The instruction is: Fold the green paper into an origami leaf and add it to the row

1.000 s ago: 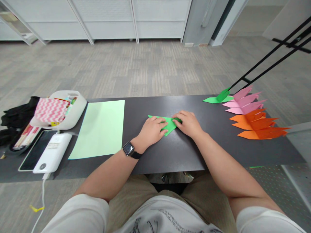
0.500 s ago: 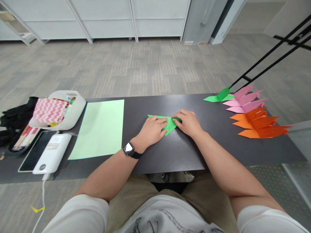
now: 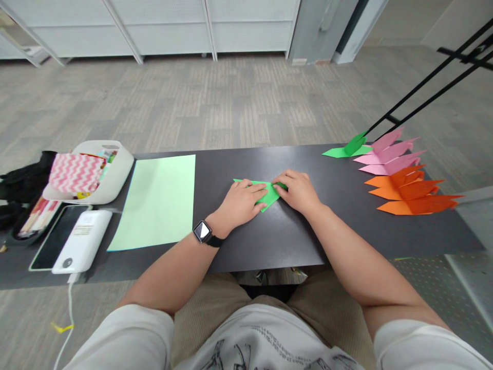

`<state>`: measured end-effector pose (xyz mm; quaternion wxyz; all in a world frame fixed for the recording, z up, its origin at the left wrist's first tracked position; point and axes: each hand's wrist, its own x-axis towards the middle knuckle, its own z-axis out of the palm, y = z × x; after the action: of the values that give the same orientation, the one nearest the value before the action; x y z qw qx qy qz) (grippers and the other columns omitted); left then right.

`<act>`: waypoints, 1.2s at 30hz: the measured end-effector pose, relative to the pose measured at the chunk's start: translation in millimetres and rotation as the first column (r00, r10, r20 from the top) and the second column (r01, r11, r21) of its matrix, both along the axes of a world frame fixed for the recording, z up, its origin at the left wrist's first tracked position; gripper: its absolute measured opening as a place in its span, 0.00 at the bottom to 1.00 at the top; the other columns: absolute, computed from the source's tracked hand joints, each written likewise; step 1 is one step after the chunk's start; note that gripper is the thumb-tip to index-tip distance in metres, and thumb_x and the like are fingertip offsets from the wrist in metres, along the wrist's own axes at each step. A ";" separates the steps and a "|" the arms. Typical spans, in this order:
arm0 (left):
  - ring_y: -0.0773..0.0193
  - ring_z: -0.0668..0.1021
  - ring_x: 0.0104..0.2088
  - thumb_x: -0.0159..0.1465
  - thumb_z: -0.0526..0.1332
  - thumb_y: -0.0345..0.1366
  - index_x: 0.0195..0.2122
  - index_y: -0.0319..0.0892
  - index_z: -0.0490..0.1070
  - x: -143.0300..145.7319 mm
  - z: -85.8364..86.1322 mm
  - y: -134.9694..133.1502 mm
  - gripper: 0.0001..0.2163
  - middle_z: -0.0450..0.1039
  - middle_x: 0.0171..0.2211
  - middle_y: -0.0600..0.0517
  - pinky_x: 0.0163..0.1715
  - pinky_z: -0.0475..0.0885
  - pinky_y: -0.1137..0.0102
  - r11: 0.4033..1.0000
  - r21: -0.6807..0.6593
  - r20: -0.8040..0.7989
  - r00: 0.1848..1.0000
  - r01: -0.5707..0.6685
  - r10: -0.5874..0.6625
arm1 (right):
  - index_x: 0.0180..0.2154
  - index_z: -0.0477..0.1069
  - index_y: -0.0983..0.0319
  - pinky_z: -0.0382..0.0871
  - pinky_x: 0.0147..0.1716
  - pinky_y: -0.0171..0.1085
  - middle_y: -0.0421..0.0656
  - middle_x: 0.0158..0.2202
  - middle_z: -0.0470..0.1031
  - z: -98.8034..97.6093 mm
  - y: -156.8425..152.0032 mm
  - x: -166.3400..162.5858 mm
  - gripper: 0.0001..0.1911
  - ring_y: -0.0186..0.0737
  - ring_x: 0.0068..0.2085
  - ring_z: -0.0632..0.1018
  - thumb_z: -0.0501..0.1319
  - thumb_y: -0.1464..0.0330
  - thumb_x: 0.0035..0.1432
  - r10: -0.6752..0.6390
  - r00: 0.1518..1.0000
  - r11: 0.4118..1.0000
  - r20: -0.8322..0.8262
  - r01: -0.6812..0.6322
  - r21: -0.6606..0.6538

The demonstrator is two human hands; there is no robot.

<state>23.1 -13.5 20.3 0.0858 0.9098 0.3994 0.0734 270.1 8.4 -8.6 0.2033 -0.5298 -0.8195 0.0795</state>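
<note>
A folded piece of green paper lies on the dark table in front of me, parts of it covered by my fingers. My left hand rests flat on its left part, fingers stretched across the paper and the thumb near the lower point. At the right end, my right hand pinches the paper's edge between thumb and fingers. Left of my hands lies a large light green sheet. To the right stand folded paper figures: a green one, several pink ones and several orange ones.
On the left are a white basket with a pink zigzag-patterned item, a white power bank with a cable, a phone and a black bundle. A black metal frame stands behind the table's right end.
Both hands stay in nearly the same place on the green paper. The whole view has shifted slightly.
</note>
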 end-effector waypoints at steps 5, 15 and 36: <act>0.46 0.74 0.60 0.77 0.60 0.45 0.67 0.49 0.75 -0.3 -0.6 -0.5 0.20 0.73 0.71 0.51 0.59 0.69 0.48 1.000 -0.002 0.007 1.000 -0.003 0.003 | 0.46 0.82 0.55 0.62 0.48 0.46 0.46 0.46 0.82 0.7 -1.0 -1.1 0.08 0.49 0.49 0.80 0.63 0.67 0.70 -0.009 1.000 1.000 -0.011 0.009 0.006; 0.44 0.72 0.62 0.75 0.61 0.50 0.70 0.48 0.73 -4.6 -3.1 2.0 0.25 0.70 0.72 0.49 0.60 0.67 0.46 0.999 -0.008 0.012 0.999 0.040 -0.040 | 0.47 0.82 0.55 0.63 0.49 0.47 0.46 0.46 0.81 -2.5 0.1 0.1 0.09 0.49 0.50 0.80 0.63 0.67 0.70 -0.007 1.000 1.000 -0.021 0.007 0.000; 0.44 0.71 0.62 0.76 0.60 0.50 0.71 0.47 0.72 -7.8 -1.8 5.6 0.26 0.69 0.73 0.50 0.60 0.67 0.47 0.997 -0.020 0.009 0.997 0.075 -0.075 | 0.46 0.82 0.55 0.63 0.49 0.47 0.46 0.46 0.82 -0.5 -1.4 -1.3 0.08 0.49 0.49 0.81 0.63 0.67 0.70 -0.014 1.000 1.000 -0.021 0.015 0.010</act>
<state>15.4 -7.9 18.4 0.0992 0.9229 0.3654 0.0699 268.9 7.0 -9.1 0.2149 -0.5339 -0.8139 0.0793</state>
